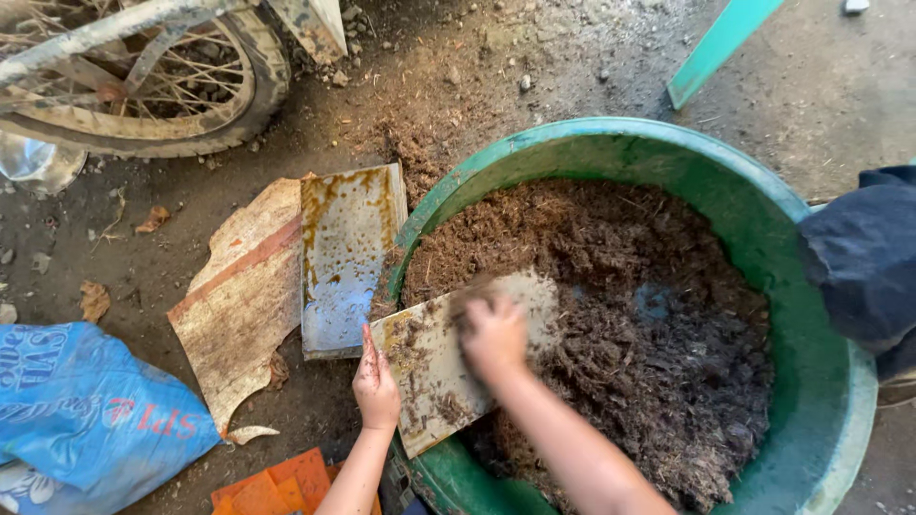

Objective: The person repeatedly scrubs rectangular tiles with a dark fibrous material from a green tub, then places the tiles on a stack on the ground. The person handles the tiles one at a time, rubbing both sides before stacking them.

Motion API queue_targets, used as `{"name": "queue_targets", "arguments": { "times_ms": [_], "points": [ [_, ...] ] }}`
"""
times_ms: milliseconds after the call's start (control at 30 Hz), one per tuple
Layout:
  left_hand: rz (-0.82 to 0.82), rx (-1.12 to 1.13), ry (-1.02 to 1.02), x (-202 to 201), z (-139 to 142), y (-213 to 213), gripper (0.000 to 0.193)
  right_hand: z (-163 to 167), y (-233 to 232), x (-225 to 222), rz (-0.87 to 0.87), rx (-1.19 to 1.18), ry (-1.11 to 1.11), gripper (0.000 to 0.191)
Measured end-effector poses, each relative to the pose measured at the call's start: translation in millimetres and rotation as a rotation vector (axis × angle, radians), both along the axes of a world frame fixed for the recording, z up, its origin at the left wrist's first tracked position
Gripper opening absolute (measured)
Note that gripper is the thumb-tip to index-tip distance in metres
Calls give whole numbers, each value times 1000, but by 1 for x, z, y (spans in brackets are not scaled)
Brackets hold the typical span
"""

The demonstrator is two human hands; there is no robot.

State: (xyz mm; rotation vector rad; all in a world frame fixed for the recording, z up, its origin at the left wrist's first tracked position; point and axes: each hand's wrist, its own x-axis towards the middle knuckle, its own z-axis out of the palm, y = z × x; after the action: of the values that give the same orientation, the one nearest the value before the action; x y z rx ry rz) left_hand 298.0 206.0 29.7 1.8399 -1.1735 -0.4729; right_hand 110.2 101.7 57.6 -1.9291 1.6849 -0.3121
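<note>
We're on a dirt floor (534, 67) by a bike wheel (143, 86). Our left hand (376, 381) grips the edge of a flat board (429, 372) propped on the green tub (763, 200) of brown compost (620, 286). Our right hand (493, 334) presses on the board, too blurred to tell its grip.

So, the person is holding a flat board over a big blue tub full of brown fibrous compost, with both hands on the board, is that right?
Not quite: the head view shows the tub is green, not blue. The rest holds: the left hand grips the edge of the flat board and the right hand presses on top of it, over the brown fibrous compost filling the tub.
</note>
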Motion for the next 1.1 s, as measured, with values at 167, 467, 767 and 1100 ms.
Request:
{"name": "queue_targets", "arguments": {
  "times_ms": [167, 467, 767, 1100],
  "points": [
    [223, 520, 178, -2, 10, -3, 64, 9, -8, 56, 237, -67, -119, 29],
    [5, -3, 67, 5, -12, 1, 54, -83, -88, -97, -63, -25, 290, 30],
    [27, 69, 44, 4, -17, 1, 57, -22, -13, 5, -304, 135, -45, 32],
    [-39, -91, 32, -1, -17, -1, 55, 11, 89, 24, 101, 350, 27, 56]
  ]
}}
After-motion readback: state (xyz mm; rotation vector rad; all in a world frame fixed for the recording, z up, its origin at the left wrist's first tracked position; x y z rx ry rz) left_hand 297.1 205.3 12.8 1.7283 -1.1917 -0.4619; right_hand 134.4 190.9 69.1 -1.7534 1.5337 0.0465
